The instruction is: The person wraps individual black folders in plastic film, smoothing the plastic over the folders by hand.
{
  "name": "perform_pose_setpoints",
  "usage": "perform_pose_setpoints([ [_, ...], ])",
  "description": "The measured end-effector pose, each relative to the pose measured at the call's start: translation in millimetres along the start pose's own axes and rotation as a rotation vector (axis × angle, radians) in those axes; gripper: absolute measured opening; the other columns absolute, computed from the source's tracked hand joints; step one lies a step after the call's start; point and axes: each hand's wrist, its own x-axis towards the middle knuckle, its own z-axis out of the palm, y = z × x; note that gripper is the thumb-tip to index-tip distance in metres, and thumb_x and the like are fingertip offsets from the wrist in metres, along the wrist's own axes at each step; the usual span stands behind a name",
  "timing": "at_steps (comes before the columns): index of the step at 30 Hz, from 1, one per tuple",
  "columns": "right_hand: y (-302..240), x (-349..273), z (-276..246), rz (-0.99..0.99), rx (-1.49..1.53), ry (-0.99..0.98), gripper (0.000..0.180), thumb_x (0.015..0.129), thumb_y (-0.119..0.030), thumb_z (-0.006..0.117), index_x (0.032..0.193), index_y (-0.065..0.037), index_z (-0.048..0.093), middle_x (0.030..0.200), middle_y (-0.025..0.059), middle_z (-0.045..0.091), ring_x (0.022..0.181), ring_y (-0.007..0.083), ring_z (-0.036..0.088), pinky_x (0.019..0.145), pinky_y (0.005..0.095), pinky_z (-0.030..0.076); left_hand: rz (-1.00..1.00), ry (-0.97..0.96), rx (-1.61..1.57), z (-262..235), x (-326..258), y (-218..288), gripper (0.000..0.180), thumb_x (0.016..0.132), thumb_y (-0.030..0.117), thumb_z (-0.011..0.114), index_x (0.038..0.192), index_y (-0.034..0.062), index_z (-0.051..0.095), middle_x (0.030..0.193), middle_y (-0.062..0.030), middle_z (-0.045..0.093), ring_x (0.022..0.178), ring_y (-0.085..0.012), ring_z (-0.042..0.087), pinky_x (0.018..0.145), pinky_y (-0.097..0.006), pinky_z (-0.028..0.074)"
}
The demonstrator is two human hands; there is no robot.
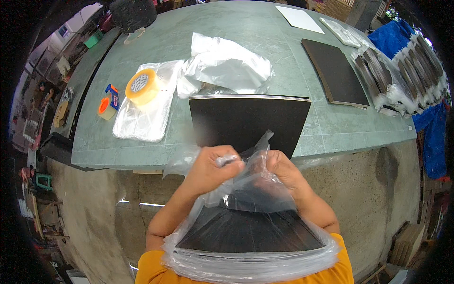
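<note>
Close to my body is a clear plastic bag with a flat black panel inside it. Its gathered mouth is bunched between both hands. My left hand is closed in a fist around crumpled plastic. Opposite it, my right hand pinches the other side of the bag, and a loose plastic corner sticks up between them. Just beyond the hands, a black board with a pale top edge stands at the table's near edge; the bag and hands hide its lower part.
On the green table lie a tape roll on folded plastic bags, a tape dispenser and crumpled plastic sheeting. At right are dark flat panels, a white sheet and a wrapped stack.
</note>
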Motion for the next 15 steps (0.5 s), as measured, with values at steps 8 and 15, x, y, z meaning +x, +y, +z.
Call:
perform_pose_setpoints([
  [8,4.8,1.5,-4.7,0.059,-0.074,0.024,0.019,0.077,-0.021,0.063,0.075,-0.003,0.056,0.062,0.0017,0.054,0.053,0.0083,0.049,0.05,0.0212,0.04,0.161,-0.163,0.036,17.3,-1.5,7.3,0.012,0.076,0.013,0.062,0.071,0.0038,0.056,0.06,0.0033,0.051,0.052,-0.0022,0.042,0.046,-0.018,0.032],
  [15,2.0,2.5,-4.3,0.105,0.102,-0.155,0.022,0.079,-0.024,0.06,0.071,-0.005,0.051,0.06,0.0017,0.049,0.055,0.0096,0.046,0.053,0.0245,0.037,-0.068,-0.156,-0.238,12.3,0.8,3.4,0.013,0.079,0.014,0.058,0.074,0.0023,0.057,0.059,0.002,0.051,0.05,-0.0017,0.041,0.044,-0.018,0.03],
])
